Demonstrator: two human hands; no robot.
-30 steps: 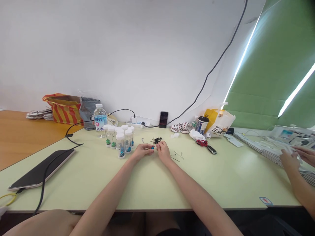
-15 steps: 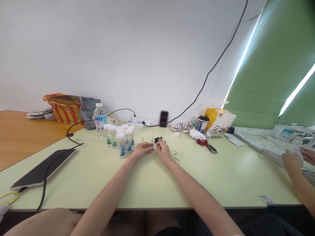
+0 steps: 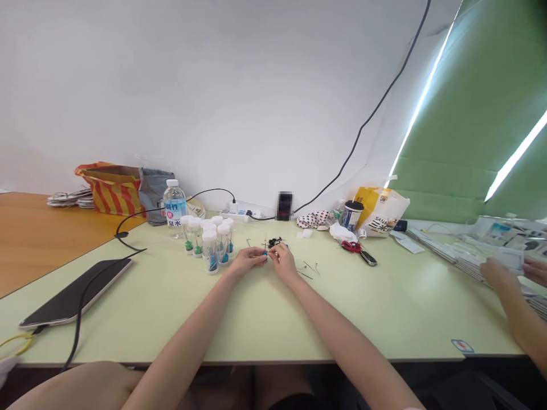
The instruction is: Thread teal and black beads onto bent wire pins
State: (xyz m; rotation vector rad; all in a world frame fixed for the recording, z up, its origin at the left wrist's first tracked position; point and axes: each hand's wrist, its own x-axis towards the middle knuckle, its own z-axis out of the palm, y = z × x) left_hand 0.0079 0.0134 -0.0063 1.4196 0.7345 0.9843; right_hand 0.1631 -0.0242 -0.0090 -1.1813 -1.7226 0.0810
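Observation:
Between my hands is a small blue piece with a thin upright rod standing out of its top. My left hand pinches it from the left. From the right, the fingertips of my right hand are pressed together against or very near the piece; what they hold is too small to make out. Just behind my hands lies a cluster of small black parts. Several thin metal rods lie right of my right hand. White-capped clear tubes with green or blue pieces inside stand to the left.
A water bottle stands behind the tubes. A tablet with a black cable lies at left. Red-handled scissors, a dark cup and a bag are at right. A co-worker's hands handle a white item at far right.
My hands stay almost in place around the blue piece, with only slight finger movement. The co-worker's near hand has shifted a little left, and the white item shows more plainly.

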